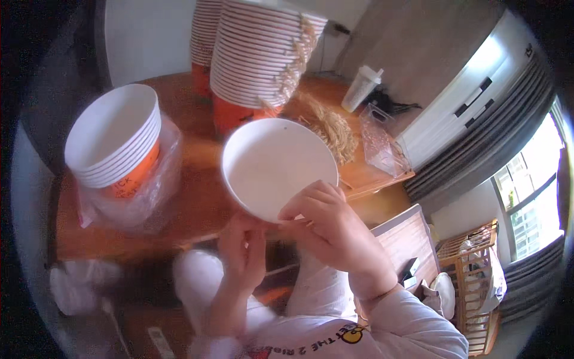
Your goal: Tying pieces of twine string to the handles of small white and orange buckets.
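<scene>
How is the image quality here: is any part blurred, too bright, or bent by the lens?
Head view: the window at right is overexposed; the lower left is smeared by blur; the fisheye lens bends straight edges near the rim, with dark corners. The white bowl held by the left hand and right hand is fairly sharp.

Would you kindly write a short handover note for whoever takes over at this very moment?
Left hand: under the white paper bowl, fingers at its lower rim.
Right hand: gripping the bowl's near rim; the bowl is tilted, empty inside.
On the wooden table: a bagged stack of bowls at left, a tall stack behind, a pile of wooden sticks at right.
Done: one bowl in hand. Left: stacks remain.
</scene>
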A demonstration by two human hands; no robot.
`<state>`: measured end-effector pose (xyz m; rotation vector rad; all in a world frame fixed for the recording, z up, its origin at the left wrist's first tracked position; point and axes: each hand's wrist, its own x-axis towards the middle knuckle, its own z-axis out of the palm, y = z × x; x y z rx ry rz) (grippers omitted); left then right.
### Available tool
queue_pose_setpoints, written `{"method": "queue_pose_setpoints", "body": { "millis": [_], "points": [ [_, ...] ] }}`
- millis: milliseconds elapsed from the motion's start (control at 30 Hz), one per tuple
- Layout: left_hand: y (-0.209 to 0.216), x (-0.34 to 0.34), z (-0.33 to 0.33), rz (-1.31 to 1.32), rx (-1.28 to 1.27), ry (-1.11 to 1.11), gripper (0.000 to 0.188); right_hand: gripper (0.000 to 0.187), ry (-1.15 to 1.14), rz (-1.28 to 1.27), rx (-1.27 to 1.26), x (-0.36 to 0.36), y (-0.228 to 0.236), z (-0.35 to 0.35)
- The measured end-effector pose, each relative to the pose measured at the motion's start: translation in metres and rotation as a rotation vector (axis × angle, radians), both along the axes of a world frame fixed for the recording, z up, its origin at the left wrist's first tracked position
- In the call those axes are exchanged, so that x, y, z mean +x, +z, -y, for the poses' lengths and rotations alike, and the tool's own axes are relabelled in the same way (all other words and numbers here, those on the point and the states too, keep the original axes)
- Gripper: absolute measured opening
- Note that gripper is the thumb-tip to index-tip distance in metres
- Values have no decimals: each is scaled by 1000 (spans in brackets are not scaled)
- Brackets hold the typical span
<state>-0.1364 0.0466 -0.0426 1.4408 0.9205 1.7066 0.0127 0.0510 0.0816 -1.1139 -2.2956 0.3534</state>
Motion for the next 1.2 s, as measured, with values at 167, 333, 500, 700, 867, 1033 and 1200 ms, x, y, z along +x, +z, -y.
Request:
{"method": "queue_pose_setpoints", "body": {
  "millis": [167, 333, 500, 700, 867, 1033, 1200],
  "points": [
    [-10, 2, -5, -19, 67, 77, 6, 10, 1, -39, -19, 0, 0, -2],
    [-11, 3, -5, 10, 114, 21, 6, 13, -22, -231, -65, 1, -5, -2],
    [-6, 2, -1, -29, 100, 46, 4, 8, 84, -714, -85, 14, -19, -3],
    [-1, -1, 8, -125, 72, 122, 7, 3, -346, -798, 218, 85, -33, -16],
    [2, 2, 9, -171, 121, 118, 10, 8, -685, -585, 323, 201, -39, -53],
    [4, 6, 10, -145, 91, 118, 9, 14, -812, -301, 409, 290, -41, -92],
    [9, 6, 14, -53, 15, 46, 10, 21, -876, -155, 187, 356, -53, -127]
  ]
}}
